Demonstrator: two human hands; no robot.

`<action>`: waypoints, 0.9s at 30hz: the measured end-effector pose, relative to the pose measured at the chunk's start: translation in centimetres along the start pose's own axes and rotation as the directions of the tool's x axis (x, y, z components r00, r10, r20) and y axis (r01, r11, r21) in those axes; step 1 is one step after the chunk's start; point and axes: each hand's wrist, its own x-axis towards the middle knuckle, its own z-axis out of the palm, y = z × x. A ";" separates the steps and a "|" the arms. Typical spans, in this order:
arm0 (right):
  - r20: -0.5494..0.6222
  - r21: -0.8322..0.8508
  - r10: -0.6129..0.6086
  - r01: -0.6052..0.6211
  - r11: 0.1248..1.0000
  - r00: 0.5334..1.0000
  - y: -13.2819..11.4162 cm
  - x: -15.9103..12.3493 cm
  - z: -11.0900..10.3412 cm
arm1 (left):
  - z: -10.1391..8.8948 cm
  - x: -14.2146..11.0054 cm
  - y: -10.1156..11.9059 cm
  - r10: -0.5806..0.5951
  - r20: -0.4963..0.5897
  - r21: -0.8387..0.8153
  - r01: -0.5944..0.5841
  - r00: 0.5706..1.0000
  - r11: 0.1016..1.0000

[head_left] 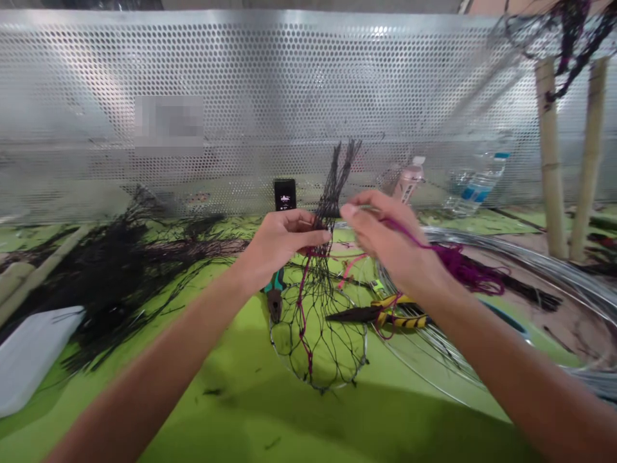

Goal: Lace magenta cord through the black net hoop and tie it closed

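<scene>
My left hand [289, 238] pinches the gathered middle of a black knotted net [332, 180] between thumb and fingers. Above it the net's loose strands stand upright in two bunches. Below, the mesh spreads out to a thin wire ring [337, 388] resting near the table. A purple cord [302, 302] runs down through the mesh. To the right of the net, my right hand [385, 231] is closed, with purple cord passing out behind it to a tangled purple bundle [463, 267]. What its fingertips grip is partly hidden, though the cord runs into the hand.
Yellow-handled pliers [357, 314] and teal-handled pliers [274, 299] lie beside the net. Coiled metal wire [554, 270] spreads at the right. Black strands [110, 302] and a white box [33, 360] lie at the left. Behind are a phone [285, 194], bottles [482, 186] and a perforated metal panel [270, 83].
</scene>
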 end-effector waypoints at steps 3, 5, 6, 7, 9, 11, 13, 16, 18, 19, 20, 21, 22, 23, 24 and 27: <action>0.001 -0.105 -0.065 0.064 0.992 0.998 2.4 1.0 0.8 | -0.1 -0.3 0.9 -0.010 0.063 -0.003 0.010 0.998 1.000; 0.024 -0.089 -0.105 0.107 0.990 0.994 2.9 1.2 0.7 | -0.2 -0.4 1.3 -0.030 0.060 -0.034 0.032 0.998 0.999; 0.027 -0.069 -0.109 0.110 0.992 0.994 2.9 1.1 0.6 | -0.3 -0.5 1.3 -0.037 0.055 -0.060 0.040 0.998 0.997; 0.030 -0.043 -0.104 0.105 0.994 0.994 2.8 1.0 0.5 | -0.4 -0.5 1.4 -0.038 0.056 -0.087 0.043 0.998 0.995; 0.039 0.012 -0.076 0.075 0.997 0.996 2.5 0.8 0.4 | -0.8 -0.5 1.3 -0.031 0.085 -0.124 0.041 0.996 0.991; 0.035 0.051 -0.037 0.035 0.998 0.999 2.5 0.8 0.4 | -1.4 -0.5 1.0 -0.022 0.127 -0.134 0.039 0.992 0.990; 0.016 0.076 -0.004 0.003 0.997 1.000 2.8 0.9 0.6 | -1.9 -0.5 0.6 -0.018 0.151 -0.128 0.038 0.988 0.991; -0.018 0.094 0.045 -0.043 0.995 0.999 3.4 0.9 1.2 | -2.1 -0.3 0.0 -0.002 0.147 -0.121 0.020 0.989 0.992; -0.081 0.075 0.078 -0.071 0.995 0.994 3.7 0.5 1.7 | -1.9 -0.1 -0.4 0.012 0.124 -0.124 0.004 0.992 0.992; -0.113 0.059 0.079 -0.073 0.996 0.990 3.7 0.2 2.0 | -1.7 -0.1 -0.5 0.022 0.112 -0.128 -0.007 0.994 0.992; -0.142 0.037 0.062 -0.057 0.998 0.988 3.7 -0.2 2.3 | -1.4 -0.2 -0.5 0.032 0.101 -0.127 -0.019 0.994 0.992; -0.153 0.005 0.023 -0.023 1.000 0.988 3.7 -0.5 2.6 | -1.1 -0.2 -0.5 0.039 0.099 -0.119 -0.027 0.994 0.992; -0.145 -0.033 -0.021 0.017 0.999 0.989 3.6 -0.9 2.8 | -0.9 -0.3 -0.4 0.048 0.095 -0.107 -0.038 0.994 0.993; -0.143 -0.065 -0.066 0.057 0.996 0.988 3.5 -1.2 3.0 | -0.6 -0.3 -0.3 0.061 0.079 -0.088 -0.054 0.995 0.995; -0.164 -0.090 -0.110 0.096 0.991 0.980 3.4 -1.5 3.1 | -0.4 -0.4 -0.1 0.078 0.047 -0.061 -0.075 0.996 0.995; -0.274 -0.146 -0.243 0.209 0.967 0.930 3.0 -2.0 3.0 | -0.3 -0.5 0.3 0.126 -0.080 0.029 -0.124 0.989 0.992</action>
